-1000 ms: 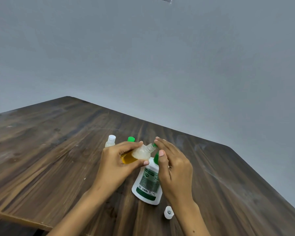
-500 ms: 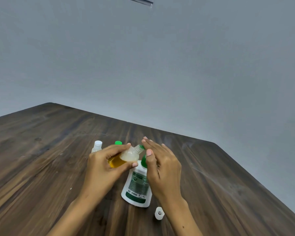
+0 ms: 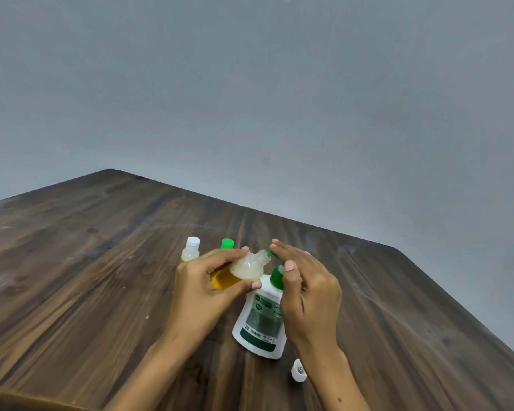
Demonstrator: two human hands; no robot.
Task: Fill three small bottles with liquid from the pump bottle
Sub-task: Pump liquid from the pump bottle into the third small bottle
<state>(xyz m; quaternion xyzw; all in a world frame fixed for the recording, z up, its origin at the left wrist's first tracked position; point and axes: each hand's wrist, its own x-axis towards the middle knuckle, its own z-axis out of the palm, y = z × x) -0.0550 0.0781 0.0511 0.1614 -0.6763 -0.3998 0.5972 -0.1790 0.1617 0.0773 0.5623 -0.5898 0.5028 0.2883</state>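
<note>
My left hand (image 3: 204, 284) grips a small clear bottle (image 3: 244, 268) holding amber liquid, tilted with its open neck at the green spout of the pump bottle (image 3: 263, 318). The white pump bottle stands on the wooden table (image 3: 72, 292). My right hand (image 3: 304, 287) rests on top of the green pump head with straight fingers. Behind my left hand stand a small bottle with a white cap (image 3: 191, 249) and one with a green cap (image 3: 227, 243). A loose white cap (image 3: 298, 374) lies on the table near my right wrist.
A plain grey wall rises behind the table. The table's far edge runs diagonally from upper left to the right; its near edge shows at the lower left.
The view has shifted slightly. Both hands keep the same hold at the pump spout, with the small bottle still tilted against it.
</note>
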